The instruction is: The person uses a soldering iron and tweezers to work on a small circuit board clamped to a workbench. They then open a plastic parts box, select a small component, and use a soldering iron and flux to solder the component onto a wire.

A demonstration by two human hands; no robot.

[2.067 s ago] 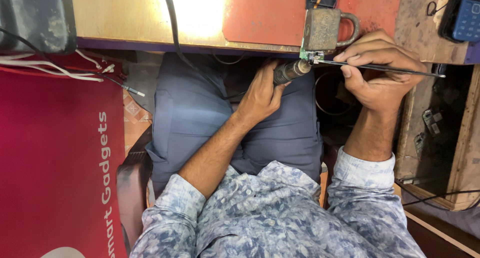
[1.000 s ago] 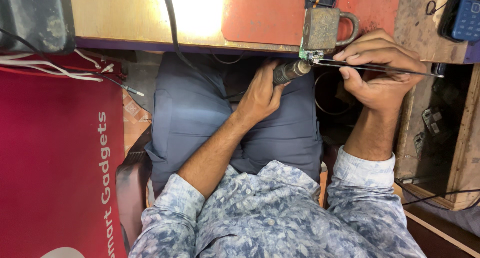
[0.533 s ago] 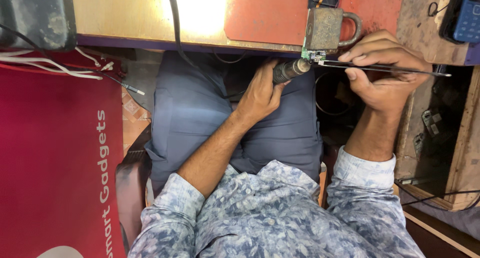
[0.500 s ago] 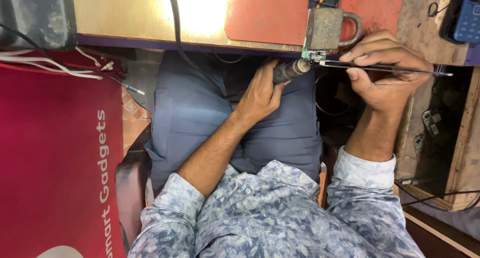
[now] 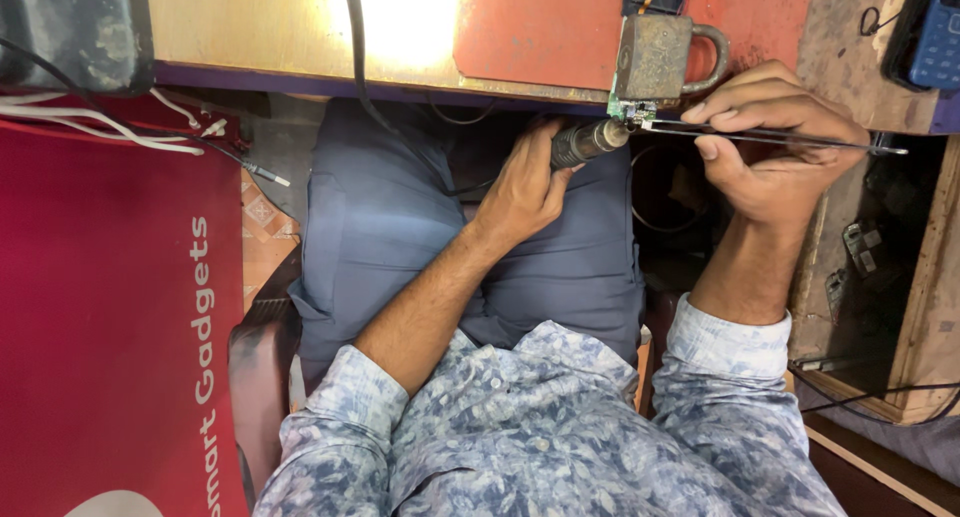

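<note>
At the workbench [image 5: 250, 27] front edge, the left hand [image 5: 520, 182] grips one soldering iron [image 5: 588, 142] and the right hand [image 5: 775, 142] pinches one pair of tweezers [image 5: 790, 137], both tips meeting on one small circuit board [image 5: 632, 112] just below one padlock [image 5: 655, 57].

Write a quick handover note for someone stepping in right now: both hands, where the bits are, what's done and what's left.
Left hand: grips a corded hot tool, tip at the small circuit board.
Right hand: holds thin tweezers level, tips at the same board.
The board sits at the desk edge, just below a padlock.
Done: both tools are on the board.
Left: the board work is in hand; whether any part has come free is too small to tell.
</note>
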